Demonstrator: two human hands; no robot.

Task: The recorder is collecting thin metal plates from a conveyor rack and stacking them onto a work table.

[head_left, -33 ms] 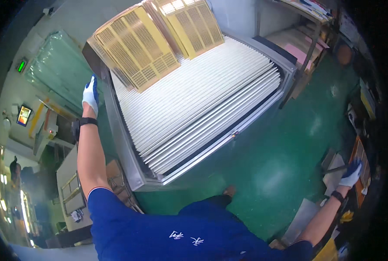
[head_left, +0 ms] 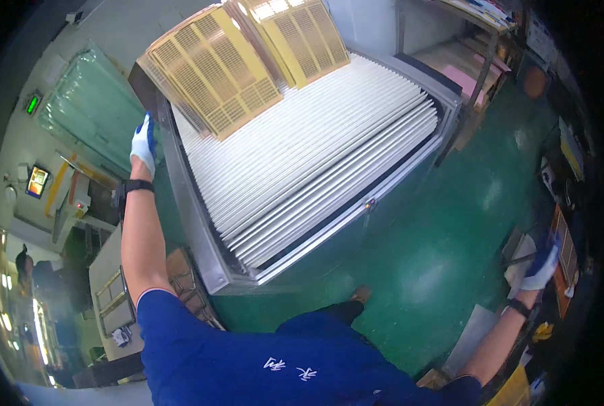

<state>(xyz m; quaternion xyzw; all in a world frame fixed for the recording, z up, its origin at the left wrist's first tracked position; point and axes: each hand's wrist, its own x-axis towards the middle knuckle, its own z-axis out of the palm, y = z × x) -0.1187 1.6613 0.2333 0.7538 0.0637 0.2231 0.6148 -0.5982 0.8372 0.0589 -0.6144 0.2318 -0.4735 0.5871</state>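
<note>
While your arms are spreading wide, your left hand [head_left: 143, 143] is pointing upward just beside the metal frame [head_left: 315, 239], its gloved fingers stretching out straight with nothing showing in them. Your right hand [head_left: 543, 265] is hanging by the brown panel [head_left: 567, 260] at the far right, though it is blurring too much for anyone to tell whether it is gripping or touching that. Yellow perforated panels [head_left: 214, 81] are leaning in two stacks on the white slats [head_left: 295, 142], toward the frame's back. You are working best when you are checking each side by turns, since your hands are lying well apart. If you are gripping a panel, be holding it by its edges, sparing the perforated face, and be leaving the slats free of sideways pressure.
</note>
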